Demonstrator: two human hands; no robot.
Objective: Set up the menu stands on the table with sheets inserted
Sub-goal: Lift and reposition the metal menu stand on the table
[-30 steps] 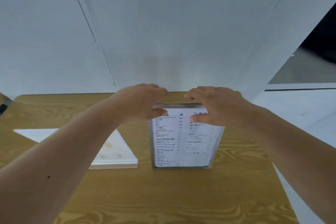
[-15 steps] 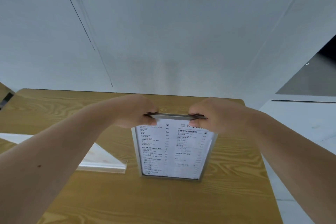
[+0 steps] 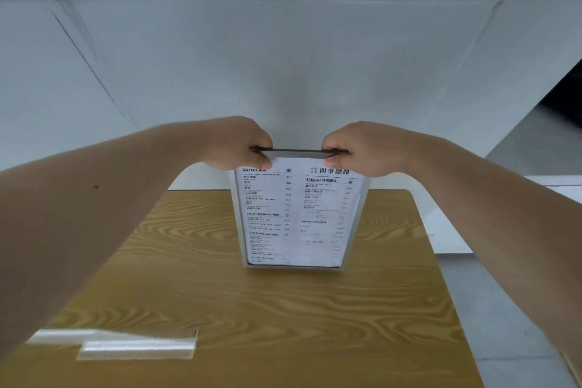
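Note:
A clear acrylic menu stand (image 3: 352,230) with a printed white menu sheet (image 3: 296,217) inside is upright over the far middle of the wooden table (image 3: 283,309). My left hand (image 3: 234,143) pinches its top left corner and my right hand (image 3: 362,148) pinches its top right corner, thumbs on the near face. Whether its base touches the table I cannot tell. A second clear stand (image 3: 135,345) lies flat near the table's front left, partly hidden by my left forearm.
A white wall (image 3: 283,57) rises right behind the table's far edge. To the right the table ends at a grey floor (image 3: 504,309), with a dark opening (image 3: 563,94) beyond.
Both hands went from resting open over the stand's top to pinching its top corners. The stand now sits farther back on the table, and the view has tilted, dropping the flat stand lower left.

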